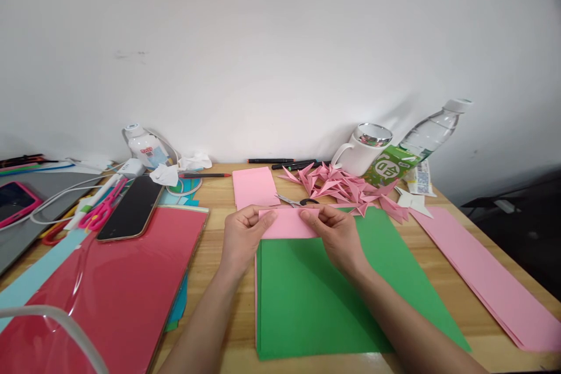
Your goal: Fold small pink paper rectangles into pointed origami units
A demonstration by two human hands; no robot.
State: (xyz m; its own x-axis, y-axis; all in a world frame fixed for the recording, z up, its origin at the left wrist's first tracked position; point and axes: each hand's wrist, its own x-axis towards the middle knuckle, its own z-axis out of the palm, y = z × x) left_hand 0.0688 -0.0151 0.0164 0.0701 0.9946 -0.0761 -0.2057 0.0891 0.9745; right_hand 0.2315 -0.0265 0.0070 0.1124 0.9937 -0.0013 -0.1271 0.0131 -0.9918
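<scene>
A small piece of pink paper [289,228], with a straight edge along its top, is held level over the far part of a stack of green paper [324,298]. My left hand [243,236] pinches its left end, thumb on top. At the right end, my right hand [337,234] pinches it the same way. The fingers beneath the paper are partly hidden. Just beyond the hands lie scissors [291,201] with dark handles and a pile of pink paper squares [255,186]. Pointed folded pink paper pieces [337,184] are heaped behind my right hand.
Pink paper strips [491,274] lie at right. A white mug [363,152], green box [390,165] and leaning plastic bottle [433,128] stand behind. Leftward are a phone [131,209], pink scissors [103,207], red paper [114,292] and a white bottle [146,146].
</scene>
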